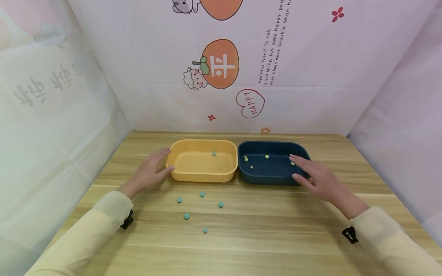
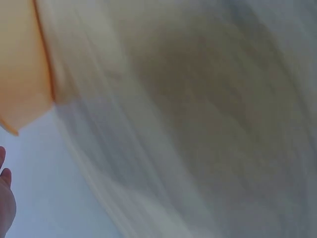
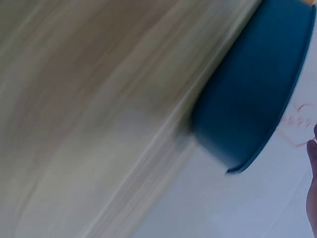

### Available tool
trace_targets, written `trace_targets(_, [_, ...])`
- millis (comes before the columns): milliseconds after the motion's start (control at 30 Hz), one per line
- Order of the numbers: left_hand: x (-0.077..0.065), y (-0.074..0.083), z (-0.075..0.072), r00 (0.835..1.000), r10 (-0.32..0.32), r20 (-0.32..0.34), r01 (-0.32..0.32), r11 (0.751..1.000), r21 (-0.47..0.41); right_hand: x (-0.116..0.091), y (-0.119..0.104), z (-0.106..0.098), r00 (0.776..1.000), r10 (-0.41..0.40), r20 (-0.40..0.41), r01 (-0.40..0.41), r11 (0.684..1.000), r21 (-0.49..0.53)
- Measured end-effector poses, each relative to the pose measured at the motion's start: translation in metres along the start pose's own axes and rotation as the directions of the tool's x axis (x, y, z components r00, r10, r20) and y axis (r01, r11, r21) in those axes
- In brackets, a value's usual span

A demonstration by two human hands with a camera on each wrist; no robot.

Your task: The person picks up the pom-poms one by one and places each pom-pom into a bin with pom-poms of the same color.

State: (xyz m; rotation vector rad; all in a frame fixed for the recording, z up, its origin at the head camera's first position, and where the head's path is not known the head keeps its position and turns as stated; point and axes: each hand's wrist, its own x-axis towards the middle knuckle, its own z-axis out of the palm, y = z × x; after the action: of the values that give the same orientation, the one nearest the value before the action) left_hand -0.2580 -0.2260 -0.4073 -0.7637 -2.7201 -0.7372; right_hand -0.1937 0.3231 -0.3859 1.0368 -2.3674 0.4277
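At the left end of a yellow tray (image 1: 203, 177) is my left hand (image 1: 147, 171), thumb and fingers spread at the rim with nothing held. My right hand (image 1: 321, 181) reaches over the right end of a dark blue tray (image 1: 269, 179), its fingers extended and parted. One small blue-green ball (image 1: 214, 153) lies in the yellow tray. Several tiny yellow-green balls (image 1: 267, 156) are scattered inside the blue one. In the wrist views only the edges of the left hand (image 2: 6, 203) and right hand (image 3: 312, 191) show, beside the tray walls.
Both trays stand side by side near the back of the wooden table (image 1: 262, 237). In front of the yellow tray lie several loose blue-green balls (image 1: 186, 216). White printed sheets (image 1: 155, 76) hang behind the table and on both sides.
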Motion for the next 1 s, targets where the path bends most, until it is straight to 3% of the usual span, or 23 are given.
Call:
trace_targets(167, [-0.001,-0.010,0.001,0.998,0.042,0.049,-0.046,0.995,0.088,0.016,-0.020,0.005,0.996,-0.047,-0.072,0.057,0.988,0.144])
trace_targets(333, [-0.001,-0.015,0.003,0.995,0.058,0.083,-0.069,0.987,0.142,0.030,-0.040,0.013,0.995,-0.065,-0.072,0.081,0.963,0.257])
trace_targets(467, [0.000,-0.018,0.005,0.993,0.085,0.088,-0.100,0.977,0.188,0.039,-0.054,0.021,0.997,-0.067,-0.045,0.078,0.939,0.335])
trace_targets(600, [0.000,-0.020,0.006,0.990,0.111,0.088,-0.128,0.967,0.220,0.046,-0.069,0.027,0.999,-0.026,0.022,0.014,0.905,0.426])
trace_targets(800, [0.000,-0.024,0.007,0.988,0.105,0.114,-0.129,0.964,0.234,0.055,-0.090,0.036,0.985,0.081,0.153,-0.155,0.806,0.571])
trace_targets(1000, [0.000,-0.024,0.008,0.988,0.099,0.123,-0.126,0.962,0.241,0.065,-0.106,0.047,0.920,0.220,0.325,-0.385,0.662,0.643])
